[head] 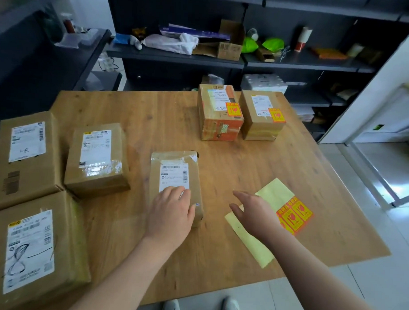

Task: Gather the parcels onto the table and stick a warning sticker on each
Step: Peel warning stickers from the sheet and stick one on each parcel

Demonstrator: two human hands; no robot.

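Several brown parcels lie on the wooden table [167, 121]. My left hand [171, 214] rests flat on the near end of a small middle parcel [175, 170] with a white label. My right hand [255, 212] hovers open over the yellow sticker sheet [276, 196], where red and yellow warning stickers [299, 213] remain. Two far parcels, an orange-taped one [220, 113] and a plain one [261, 116], each carry a warning sticker. Three parcels at the left, a far one [25, 158], a middle one [96, 160] and a near one [33, 248], show only white labels.
Dark shelving [225, 60] with boxes, bags and clutter stands behind the table. A dark side unit [39, 63] is at the far left. Tiled floor [380, 265] and a white door frame lie to the right. My shoes [230, 306] show below the table's near edge.
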